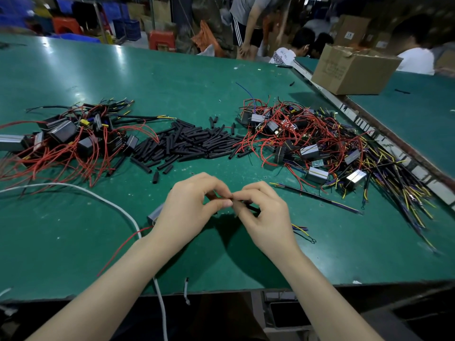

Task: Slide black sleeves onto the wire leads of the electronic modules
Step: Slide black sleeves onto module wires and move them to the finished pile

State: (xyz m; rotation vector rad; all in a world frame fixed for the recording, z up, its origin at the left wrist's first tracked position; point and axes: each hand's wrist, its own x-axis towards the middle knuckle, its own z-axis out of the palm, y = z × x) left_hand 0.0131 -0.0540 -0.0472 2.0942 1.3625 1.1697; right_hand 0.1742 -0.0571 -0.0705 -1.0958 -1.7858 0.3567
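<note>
My left hand (190, 205) and my right hand (264, 212) meet over the green table (172, 77), near its front. Between their fingertips sits a short black sleeve (251, 206), pinched by my right hand. My left hand pinches the wire leads at the sleeve's left end. A grey module (155, 214) pokes out from under my left hand, and its red lead (123, 247) trails toward me. Yellow and blue lead ends (301, 228) stick out past my right hand. A heap of loose black sleeves (189, 141) lies in the middle of the table.
A pile of modules with red wires (66, 141) lies at the left, a larger tangled pile (327, 148) at the right. A white cable (98, 195) curves across the front left. A cardboard box (352, 70) stands at the back right. People stand and sit beyond the table.
</note>
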